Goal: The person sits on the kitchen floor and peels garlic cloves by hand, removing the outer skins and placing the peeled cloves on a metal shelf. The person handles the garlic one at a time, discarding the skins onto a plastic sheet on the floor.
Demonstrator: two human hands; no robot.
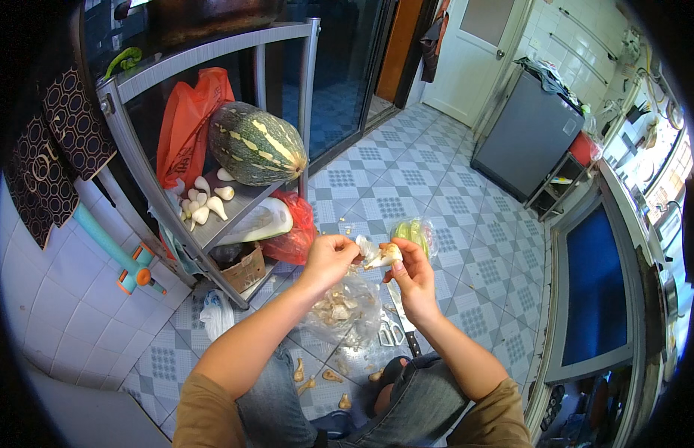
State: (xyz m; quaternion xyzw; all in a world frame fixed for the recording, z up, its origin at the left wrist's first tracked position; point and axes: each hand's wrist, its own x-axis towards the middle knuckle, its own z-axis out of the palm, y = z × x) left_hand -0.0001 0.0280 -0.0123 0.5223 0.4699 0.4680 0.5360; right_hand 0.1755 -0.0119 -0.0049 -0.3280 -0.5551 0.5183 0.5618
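Note:
A single garlic bulb (388, 255) with a short stem is held between the fingers and thumb of my right hand (417, 280). My left hand (327, 260) pinches a loose strip of papery garlic skin (368, 247) at the bulb's stem end. Below both hands lies a clear plastic bag (355, 325) with dry skins (340, 308) on it. A kitchen knife (413, 341) with a black handle rests on the floor, beside scissors (389, 331) with white handles. Several unpeeled garlic bulbs (332, 376) are scattered between my feet.
At left, a metal rack (218, 241) bears peeled garlic (200, 207), a green pumpkin (257, 144) and a red plastic bag (190, 131). A cut winter melon (263, 221) is one shelf lower. A bag of green vegetables (415, 234) lies on the tiled floor (453, 269).

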